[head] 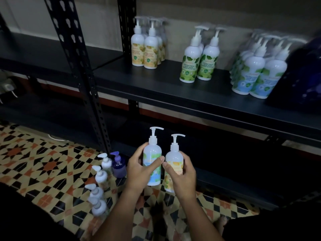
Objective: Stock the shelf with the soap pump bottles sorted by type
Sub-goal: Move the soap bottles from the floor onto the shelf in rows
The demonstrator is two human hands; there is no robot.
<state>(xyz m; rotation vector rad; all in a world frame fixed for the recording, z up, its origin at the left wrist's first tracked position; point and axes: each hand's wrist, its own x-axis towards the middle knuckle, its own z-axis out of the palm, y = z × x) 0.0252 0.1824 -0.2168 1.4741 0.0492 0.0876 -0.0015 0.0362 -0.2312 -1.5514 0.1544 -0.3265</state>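
Observation:
My left hand (139, 168) grips a white pump bottle with a blue-and-green label (153, 152), held upright in front of the lower shelf. Beside it, my right hand (182, 174) grips a white pump bottle with a yellow label (173, 158). On the black shelf (156, 84) above stand three sorted groups: yellow-label bottles (147, 47) at the left, green-label bottles (199, 58) in the middle, and blue-label bottles (257, 70) at the right.
Several white pump bottles (100, 178) stand in a row on the patterned tile floor (43, 164) to the left, with a purple pump bottle (119, 165) behind them. A black perforated upright (78, 66) rises at the left. A dark blue object (304, 72) sits at the shelf's right end.

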